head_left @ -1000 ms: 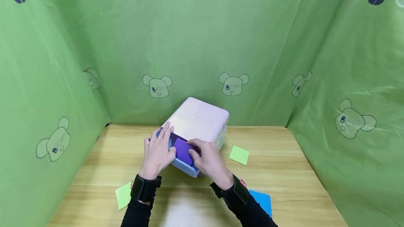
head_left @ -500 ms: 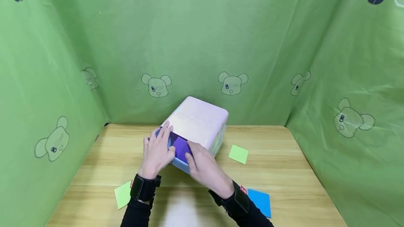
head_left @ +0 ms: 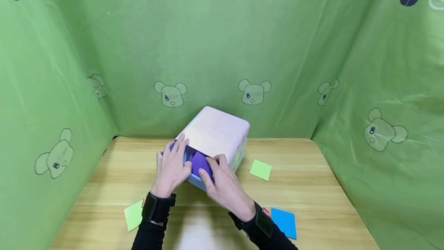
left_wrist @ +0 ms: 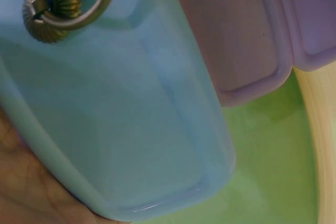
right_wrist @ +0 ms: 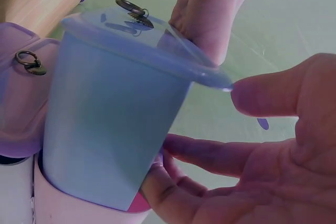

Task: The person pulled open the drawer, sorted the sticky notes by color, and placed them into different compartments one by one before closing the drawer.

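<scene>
A small chest with a pale pink top stands on the table, its light blue drawer pulled out. A purple sheet of paper sits bent inside the drawer. My left hand rests on the drawer's left side, fingers extended toward the chest's top edge. My right hand reaches over the drawer's right edge. In the right wrist view its thumb is at the rim of the drawer front, apart from the fingers, whose tips go behind the side wall. The paper is partly hidden by this hand.
Purple lower drawers with ring pulls are under the blue one. Green square notes lie right of the chest and by the left wrist. A blue square lies by the right forearm. Green cloth walls surround the table.
My right hand has shifted slightly left and its thumb has spread further over the drawer. The purple paper, flatter before, is now lower and bent. My left hand has stayed in place.
</scene>
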A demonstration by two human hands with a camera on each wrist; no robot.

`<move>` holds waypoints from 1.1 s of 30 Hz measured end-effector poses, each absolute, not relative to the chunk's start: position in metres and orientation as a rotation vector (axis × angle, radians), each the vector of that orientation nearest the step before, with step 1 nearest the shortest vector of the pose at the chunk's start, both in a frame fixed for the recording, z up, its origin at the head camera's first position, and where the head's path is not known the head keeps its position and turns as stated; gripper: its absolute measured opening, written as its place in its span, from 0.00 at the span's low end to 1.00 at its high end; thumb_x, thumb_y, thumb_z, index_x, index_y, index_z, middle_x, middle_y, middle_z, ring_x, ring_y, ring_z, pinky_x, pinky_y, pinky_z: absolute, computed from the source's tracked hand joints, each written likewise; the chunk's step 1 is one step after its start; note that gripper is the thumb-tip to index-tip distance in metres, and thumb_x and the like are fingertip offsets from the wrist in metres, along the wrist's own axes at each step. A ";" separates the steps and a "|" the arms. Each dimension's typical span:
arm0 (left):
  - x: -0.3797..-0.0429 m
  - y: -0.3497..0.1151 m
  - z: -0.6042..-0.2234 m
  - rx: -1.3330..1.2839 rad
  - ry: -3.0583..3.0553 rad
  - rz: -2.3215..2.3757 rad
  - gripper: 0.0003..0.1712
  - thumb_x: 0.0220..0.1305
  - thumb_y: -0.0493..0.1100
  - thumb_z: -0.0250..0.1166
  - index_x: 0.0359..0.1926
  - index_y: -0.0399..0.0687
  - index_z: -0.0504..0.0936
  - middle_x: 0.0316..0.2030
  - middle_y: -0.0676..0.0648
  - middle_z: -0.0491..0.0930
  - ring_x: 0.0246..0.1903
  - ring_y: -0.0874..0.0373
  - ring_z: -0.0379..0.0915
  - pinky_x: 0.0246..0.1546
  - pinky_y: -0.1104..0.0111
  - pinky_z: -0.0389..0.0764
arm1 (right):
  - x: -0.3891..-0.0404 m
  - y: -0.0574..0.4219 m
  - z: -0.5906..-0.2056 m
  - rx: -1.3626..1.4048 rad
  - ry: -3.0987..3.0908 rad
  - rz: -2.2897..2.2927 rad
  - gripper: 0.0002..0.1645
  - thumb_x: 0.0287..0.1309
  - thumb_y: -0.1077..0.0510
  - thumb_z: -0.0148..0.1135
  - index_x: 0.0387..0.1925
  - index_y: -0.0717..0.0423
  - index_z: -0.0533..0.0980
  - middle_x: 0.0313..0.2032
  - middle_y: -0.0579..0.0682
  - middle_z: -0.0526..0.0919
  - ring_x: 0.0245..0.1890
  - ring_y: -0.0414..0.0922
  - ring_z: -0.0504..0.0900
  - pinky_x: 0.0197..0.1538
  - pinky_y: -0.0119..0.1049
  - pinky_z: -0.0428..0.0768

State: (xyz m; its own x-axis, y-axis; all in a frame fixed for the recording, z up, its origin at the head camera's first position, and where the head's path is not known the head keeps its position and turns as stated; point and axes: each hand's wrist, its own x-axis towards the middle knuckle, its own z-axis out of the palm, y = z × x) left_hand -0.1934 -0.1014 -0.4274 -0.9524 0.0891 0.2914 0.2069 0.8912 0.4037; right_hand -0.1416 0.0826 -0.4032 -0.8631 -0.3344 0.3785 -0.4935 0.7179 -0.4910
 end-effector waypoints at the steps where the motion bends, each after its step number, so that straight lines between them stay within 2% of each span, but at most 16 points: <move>1: -0.193 -0.102 -0.427 -0.221 -2.793 -0.639 0.41 0.58 0.46 0.58 0.75 0.52 0.65 0.80 0.51 0.56 0.74 0.40 0.58 0.63 0.41 0.65 | -0.142 0.083 -0.403 0.651 -2.658 0.868 0.27 0.73 0.52 0.55 0.63 0.68 0.74 0.51 0.59 0.75 0.39 0.45 0.78 0.45 0.39 0.84; 7: -0.194 -0.102 -0.428 -0.225 -2.796 -0.640 0.41 0.58 0.46 0.58 0.75 0.52 0.65 0.80 0.50 0.55 0.74 0.39 0.58 0.64 0.40 0.64 | -0.142 0.083 -0.405 0.654 -2.646 0.833 0.28 0.71 0.50 0.59 0.62 0.67 0.75 0.50 0.56 0.79 0.43 0.45 0.79 0.47 0.41 0.84; 15: -0.193 -0.102 -0.428 -0.217 -2.799 -0.637 0.41 0.58 0.45 0.57 0.75 0.52 0.64 0.80 0.51 0.55 0.75 0.40 0.57 0.63 0.42 0.64 | -0.140 0.084 -0.408 0.673 -2.583 0.841 0.25 0.68 0.51 0.62 0.57 0.65 0.78 0.52 0.59 0.83 0.49 0.50 0.83 0.52 0.46 0.86; 21: -0.193 -0.102 -0.427 -0.220 -2.796 -0.636 0.42 0.57 0.45 0.58 0.75 0.51 0.64 0.80 0.50 0.55 0.74 0.40 0.57 0.63 0.41 0.65 | -0.140 0.084 -0.408 0.702 -2.580 0.828 0.23 0.70 0.52 0.60 0.57 0.64 0.79 0.53 0.61 0.84 0.51 0.54 0.85 0.54 0.50 0.86; 28: -0.193 -0.103 -0.428 -0.222 -2.812 -0.628 0.41 0.59 0.46 0.59 0.76 0.52 0.64 0.80 0.51 0.55 0.74 0.40 0.57 0.65 0.39 0.64 | -0.143 0.083 -0.411 0.750 -2.621 0.882 0.22 0.72 0.50 0.58 0.55 0.63 0.79 0.49 0.58 0.86 0.51 0.53 0.85 0.55 0.48 0.85; 33: -0.194 -0.102 -0.428 -0.224 -2.819 -0.616 0.41 0.60 0.47 0.58 0.76 0.52 0.62 0.81 0.51 0.54 0.75 0.40 0.57 0.66 0.38 0.63 | -0.143 0.082 -0.414 0.762 -2.611 0.849 0.22 0.71 0.51 0.59 0.54 0.64 0.79 0.51 0.59 0.86 0.53 0.54 0.84 0.58 0.49 0.84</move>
